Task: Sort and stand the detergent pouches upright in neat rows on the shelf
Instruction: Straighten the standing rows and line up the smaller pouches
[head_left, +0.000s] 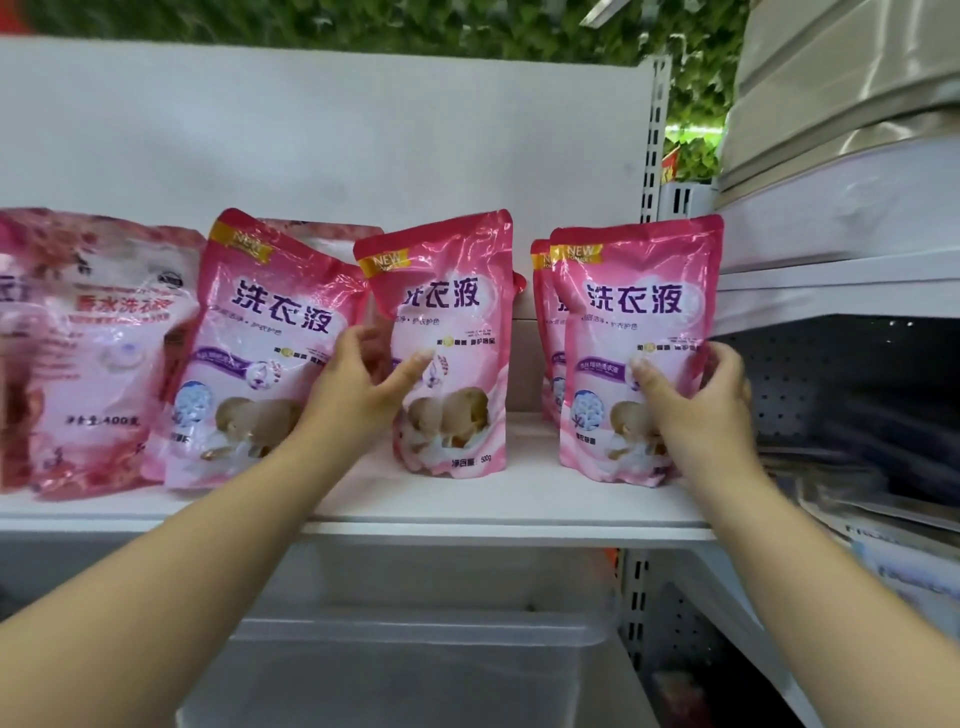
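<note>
On the white metal shelf (467, 499), we grip the middle glossy pink plastic detergent pouch (447, 353) at its left edge with our left hand (358, 395), thumb across its front, and the rightmost glossy pink pouch (634, 353) at its right edge with our right hand (691, 400). Both stand upright, well apart, with 1 more pouch behind the right one. We judge them liquid-filled: soft, heavy, slippery film, best held low at the sides.
</note>
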